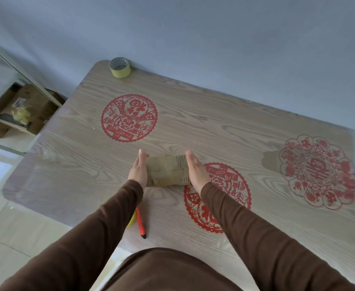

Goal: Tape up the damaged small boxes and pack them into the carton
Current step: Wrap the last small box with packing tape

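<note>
Left hand [138,171], right hand [195,170] press small box [166,171]

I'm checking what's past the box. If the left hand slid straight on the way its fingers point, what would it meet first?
Probably nothing solid: the left hand points across bare table toward the flat red paper-cut. The tape roll looks off to the left, though depth is unclear.
</note>
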A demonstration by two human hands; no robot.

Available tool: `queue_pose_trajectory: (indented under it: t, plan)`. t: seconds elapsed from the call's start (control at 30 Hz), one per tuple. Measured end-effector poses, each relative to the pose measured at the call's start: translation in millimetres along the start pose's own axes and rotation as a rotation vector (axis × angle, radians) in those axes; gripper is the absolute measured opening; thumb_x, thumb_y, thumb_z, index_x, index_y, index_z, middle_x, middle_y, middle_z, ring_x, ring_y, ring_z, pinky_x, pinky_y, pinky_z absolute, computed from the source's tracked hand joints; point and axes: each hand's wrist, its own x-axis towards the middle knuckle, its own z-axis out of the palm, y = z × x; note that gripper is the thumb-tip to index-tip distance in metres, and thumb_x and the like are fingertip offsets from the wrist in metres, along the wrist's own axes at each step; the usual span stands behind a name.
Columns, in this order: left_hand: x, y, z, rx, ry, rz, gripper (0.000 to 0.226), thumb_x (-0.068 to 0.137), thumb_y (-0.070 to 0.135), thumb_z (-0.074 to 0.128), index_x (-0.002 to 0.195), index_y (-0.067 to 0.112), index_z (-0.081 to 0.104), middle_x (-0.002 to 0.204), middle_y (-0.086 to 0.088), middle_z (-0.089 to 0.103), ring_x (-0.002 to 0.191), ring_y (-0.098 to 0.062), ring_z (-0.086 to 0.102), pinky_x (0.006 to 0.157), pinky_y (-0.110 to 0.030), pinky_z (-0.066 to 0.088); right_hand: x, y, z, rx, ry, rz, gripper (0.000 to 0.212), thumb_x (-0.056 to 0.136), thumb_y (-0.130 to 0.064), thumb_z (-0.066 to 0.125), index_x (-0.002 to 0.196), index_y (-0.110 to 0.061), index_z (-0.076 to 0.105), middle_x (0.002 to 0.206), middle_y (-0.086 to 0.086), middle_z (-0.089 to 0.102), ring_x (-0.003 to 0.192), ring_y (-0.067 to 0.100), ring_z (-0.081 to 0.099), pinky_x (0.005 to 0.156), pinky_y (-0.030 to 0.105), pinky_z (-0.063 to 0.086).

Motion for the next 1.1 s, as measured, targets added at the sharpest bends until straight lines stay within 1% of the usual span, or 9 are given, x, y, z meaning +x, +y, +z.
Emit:
queue_pose_trajectory:
  t: [0.07, 0.17, 0.27, 0.37, 0.5, 0.7, 0.93, 1.03, 1.1]
  plan:
    - [-8.1, -0.1, 0.5, -0.013, 0.026, 0.104, 0.069, 0.079, 0.086, 0.035, 0.109, 0.034, 0.069, 0.115, -0.001, 0.067, 0.108, -0.025, 0.063, 0.101, -0.052, 0.050, -8.4, -0.3, -2.2, 0.121, 0.045, -0.049, 0.062, 0.103, -0.061, 0.029, 0.145, -0.018, 0.044, 0.142, 0.002, 0.053, 0.130, 0.019, 0.049, 0.100, 0.027, 0.035]
    - [-19.4, -9.7, 5.1, 0.117, 0.034, 0.336, 0.025, 0.093, 0.029, 0.063, 0.117, 0.024, 0.062, 0.124, -0.007, 0.054, 0.111, -0.019, 0.054, 0.107, -0.049, 0.044, -16.3, 13.1, 0.1, 0.174, 0.102, -0.097, 0.024, 0.103, -0.030, 0.054, 0.123, -0.019, 0.049, 0.121, -0.007, 0.055, 0.117, 0.013, 0.055, 0.098, 0.031, 0.045]
    - [-24.4, -28.5, 3.6, 0.204, -0.002, 0.348, 0.062, 0.092, 0.004, 0.063, 0.144, 0.029, 0.043, 0.138, -0.005, 0.041, 0.123, -0.016, 0.044, 0.112, -0.037, 0.037, -17.5, 35.0, 2.0, 0.054, 0.067, -0.135, 0.037, 0.101, -0.016, 0.056, 0.135, -0.022, 0.043, 0.137, -0.004, 0.052, 0.129, 0.009, 0.048, 0.115, 0.039, 0.040]
    - [-14.4, -35.3, -0.1, 0.291, 0.026, 0.392, 0.074, 0.092, 0.011, 0.065, 0.154, 0.035, 0.031, 0.161, -0.004, 0.021, 0.147, -0.021, 0.025, 0.121, -0.041, 0.026, -12.5, 38.1, 3.4, -0.106, 0.044, -0.254, 0.057, 0.105, -0.021, 0.048, 0.157, -0.026, 0.025, 0.165, -0.004, 0.024, 0.150, 0.007, 0.019, 0.125, 0.032, 0.018]
    - [3.5, -29.6, 6.7, 0.716, 0.071, 0.619, 0.062, 0.103, 0.041, 0.045, 0.159, 0.037, 0.017, 0.169, 0.002, -0.007, 0.155, -0.018, -0.011, 0.124, -0.035, 0.000, 1.1, 30.9, 11.1, -0.656, 0.074, -0.463, 0.061, 0.107, -0.046, 0.022, 0.161, -0.028, 0.000, 0.168, -0.006, -0.011, 0.154, 0.013, -0.017, 0.125, 0.032, -0.005]
    - [20.5, -35.5, 19.6, 0.919, 0.105, 0.741, 0.059, 0.102, 0.048, 0.029, 0.152, 0.021, 0.042, 0.153, -0.011, 0.043, 0.144, -0.038, 0.027, 0.121, -0.044, 0.021, 20.7, 43.4, 24.9, -0.950, 0.104, -0.510, 0.063, 0.107, -0.049, 0.011, 0.161, -0.018, 0.005, 0.169, -0.003, -0.004, 0.155, 0.023, -0.014, 0.126, 0.039, 0.015]
    - [15.2, -24.0, 16.2, 0.846, 0.021, 0.618, 0.055, 0.098, 0.053, 0.042, 0.146, 0.026, 0.046, 0.140, -0.004, 0.047, 0.126, -0.032, 0.036, 0.110, -0.046, 0.037, 14.4, 33.7, 16.5, -0.830, 0.053, -0.484, 0.069, 0.104, -0.057, 0.024, 0.161, -0.028, -0.003, 0.168, -0.006, -0.012, 0.155, 0.020, -0.013, 0.126, 0.042, 0.016]
    - [11.3, -10.3, 9.9, 0.782, 0.053, 0.464, 0.051, 0.091, 0.057, 0.056, 0.130, 0.025, 0.052, 0.124, 0.000, 0.049, 0.118, -0.025, 0.040, 0.102, -0.041, 0.041, -4.0, 34.2, 10.3, -0.384, 0.297, -0.213, 0.092, 0.095, -0.055, 0.058, 0.161, -0.032, -0.002, 0.169, -0.002, -0.005, 0.155, 0.017, 0.001, 0.122, 0.032, 0.012]
    - [4.0, -9.0, 7.9, 0.730, 0.084, 0.323, 0.051, 0.087, 0.062, 0.061, 0.116, 0.021, 0.054, 0.117, -0.001, 0.049, 0.113, -0.024, 0.046, 0.098, -0.038, 0.041, -19.8, 40.0, 18.2, 0.054, 0.287, 0.007, 0.095, 0.090, -0.051, 0.068, 0.160, -0.030, 0.008, 0.168, 0.001, 0.013, 0.152, 0.018, 0.019, 0.122, 0.036, 0.020]
